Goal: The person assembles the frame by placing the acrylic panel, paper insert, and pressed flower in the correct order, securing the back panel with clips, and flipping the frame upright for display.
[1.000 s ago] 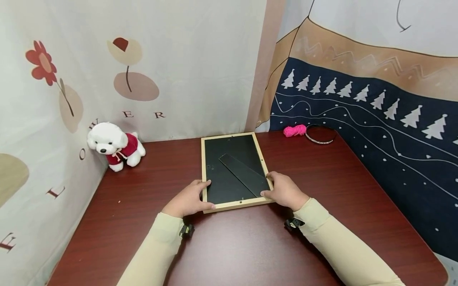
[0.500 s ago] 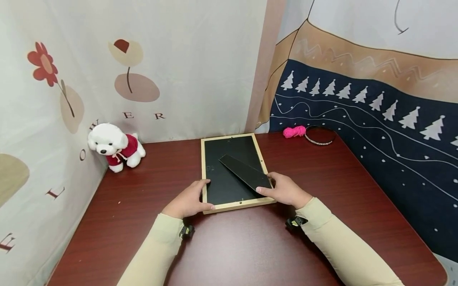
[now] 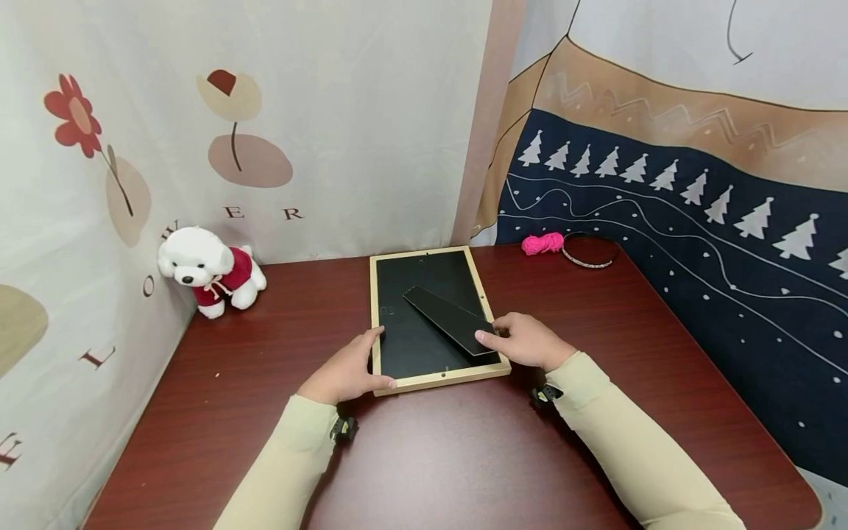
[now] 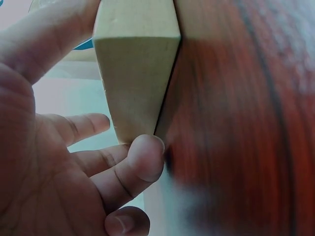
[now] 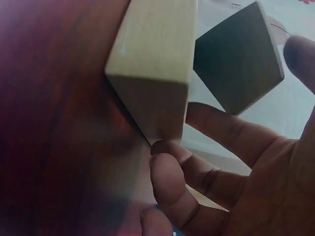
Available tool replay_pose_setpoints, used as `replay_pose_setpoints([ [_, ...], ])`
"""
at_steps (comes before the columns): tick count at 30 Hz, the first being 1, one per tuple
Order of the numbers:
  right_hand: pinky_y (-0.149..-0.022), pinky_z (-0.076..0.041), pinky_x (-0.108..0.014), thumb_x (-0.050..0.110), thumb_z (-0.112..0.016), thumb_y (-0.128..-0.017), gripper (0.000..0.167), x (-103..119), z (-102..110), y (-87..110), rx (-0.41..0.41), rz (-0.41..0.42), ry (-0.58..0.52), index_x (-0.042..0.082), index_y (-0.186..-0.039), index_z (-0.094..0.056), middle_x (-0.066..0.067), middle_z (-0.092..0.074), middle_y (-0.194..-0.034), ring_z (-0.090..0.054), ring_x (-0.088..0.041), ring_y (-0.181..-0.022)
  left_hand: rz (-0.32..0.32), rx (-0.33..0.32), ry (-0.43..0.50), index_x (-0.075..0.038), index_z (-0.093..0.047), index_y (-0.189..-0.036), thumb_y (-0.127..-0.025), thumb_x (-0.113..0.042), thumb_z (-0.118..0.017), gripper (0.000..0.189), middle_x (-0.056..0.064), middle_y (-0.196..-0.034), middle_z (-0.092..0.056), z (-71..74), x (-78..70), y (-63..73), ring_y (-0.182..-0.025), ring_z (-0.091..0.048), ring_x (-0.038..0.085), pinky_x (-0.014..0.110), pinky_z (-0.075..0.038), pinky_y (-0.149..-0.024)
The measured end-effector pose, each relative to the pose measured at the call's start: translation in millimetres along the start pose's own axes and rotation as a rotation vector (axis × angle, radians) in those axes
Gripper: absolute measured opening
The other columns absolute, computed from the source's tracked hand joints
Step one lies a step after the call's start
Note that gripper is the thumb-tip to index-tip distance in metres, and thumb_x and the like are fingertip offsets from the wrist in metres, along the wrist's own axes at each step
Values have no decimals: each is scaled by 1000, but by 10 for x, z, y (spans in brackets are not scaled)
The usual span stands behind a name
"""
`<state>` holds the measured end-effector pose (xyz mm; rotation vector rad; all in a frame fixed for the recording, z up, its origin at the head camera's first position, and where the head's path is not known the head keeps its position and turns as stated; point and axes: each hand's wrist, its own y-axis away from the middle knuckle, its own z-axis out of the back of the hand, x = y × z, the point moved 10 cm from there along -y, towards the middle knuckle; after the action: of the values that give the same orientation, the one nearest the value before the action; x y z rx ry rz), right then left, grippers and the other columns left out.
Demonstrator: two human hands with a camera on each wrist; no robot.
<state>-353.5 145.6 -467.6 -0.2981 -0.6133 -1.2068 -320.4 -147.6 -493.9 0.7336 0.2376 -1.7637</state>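
Note:
A picture frame with a pale wooden border lies back side up on the table. Its black stand slants across the dark backing, its wide end raised at the right. My left hand grips the near left corner; in the left wrist view, its fingers curl against the wooden side. At the right edge, my right hand has its thumb at the wide end of the stand. In the right wrist view, index finger and thumb lie either side of the stand, while other fingers curl by the frame's side.
A white plush dog in a red top sits at the back left of the reddish-brown table. Pink yarn and a dark headband lie at the back right. Printed curtains stand close behind.
The stand's wide end has come up off the backing at my right thumb. That hand has shifted slightly away from me; the left hand stays at its corner.

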Motion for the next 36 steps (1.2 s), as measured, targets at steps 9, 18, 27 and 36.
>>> replay_pose_setpoints([
  [9,-83,-58,-42,61,-56,-102,60,-3,39,-83,7,-59,66,8,-115,-82,-5,-78,-103,-69,-20,-92,12,1,-41,3,-22,-166,-85,-41,-89,114,29,-167,-31,9,7,6,-153,-36,44,58,-36,-121],
  [18,-60,-43,-31,41,-69,-98,34,22,18,-80,27,0,24,12,-89,-84,5,-61,-65,-52,-15,-66,11,11,-46,2,-25,-166,-85,-42,-89,113,26,-167,-34,-45,29,43,-152,-39,42,57,-39,-120],
  [27,-57,-39,-30,38,-77,-94,27,45,5,9,164,6,11,14,-84,-81,6,-53,-64,-46,-13,-62,13,26,-63,3,-27,-165,-82,-44,-91,114,25,-166,-36,-140,-67,209,-151,-41,41,56,-40,-119],
  [36,-102,-55,-50,45,-77,-94,62,262,344,-336,109,-3,57,5,-139,-66,-15,-68,-135,-64,-31,-117,-3,8,-88,4,-31,-163,-80,-45,-92,114,25,-164,-39,-128,-126,222,-150,-43,38,53,-42,-118],
])
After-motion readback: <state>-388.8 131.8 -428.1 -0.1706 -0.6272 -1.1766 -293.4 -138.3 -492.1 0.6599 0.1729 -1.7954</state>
